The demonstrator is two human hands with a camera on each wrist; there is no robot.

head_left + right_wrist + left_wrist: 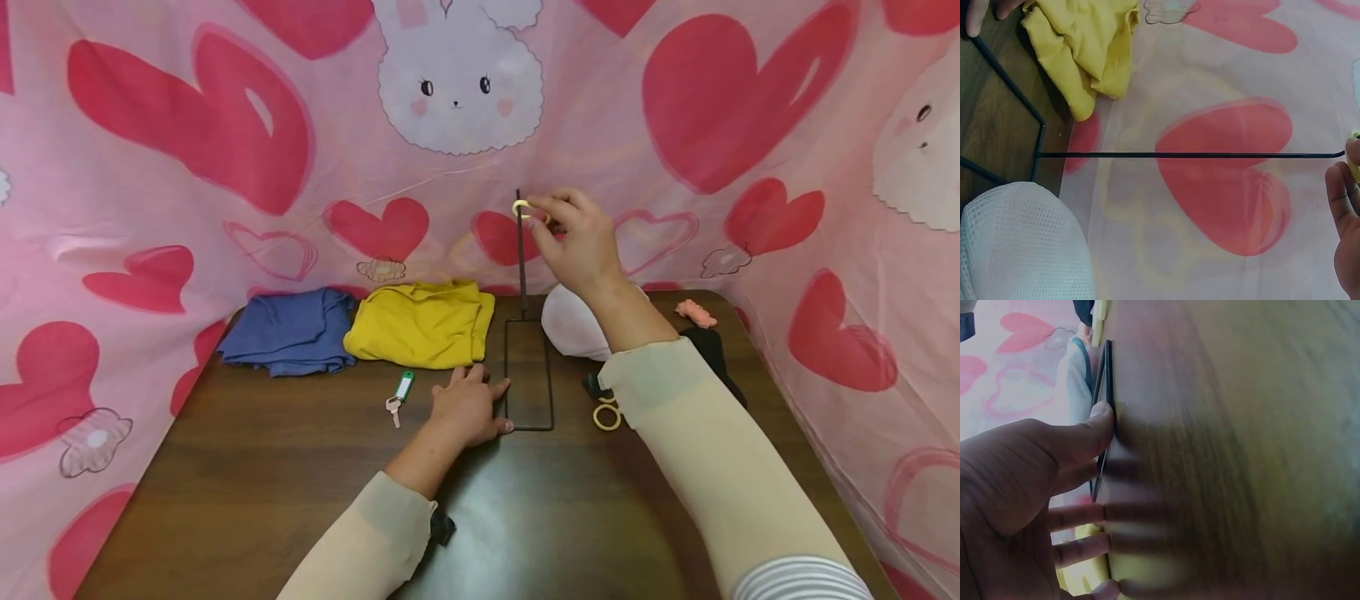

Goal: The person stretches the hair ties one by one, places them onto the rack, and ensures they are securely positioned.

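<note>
A black metal stand (522,267) has an upright rod and a rectangular wire base (551,383) lying on the table. My left hand (467,406) rests at the base's left side with its fingers spread. In the left wrist view, its thumb touches the base wire (1109,375) and the straight fingertips reach the tabletop. My right hand (581,242) pinches a pale yellow ring (514,209) near the rod's top. The ring overlaps the rod in the head view; whether it encircles the rod I cannot tell. Another yellow bit shows between the right fingers, mostly hidden.
Yellow rings (596,418) lie below the right forearm. A key with a green tag (403,386) is left of the left hand. Folded blue cloth (288,331), yellow cloth (420,325), a white mesh item (1025,244), a pink scrunchie-like item (696,313) and black fabric (707,348) line the back.
</note>
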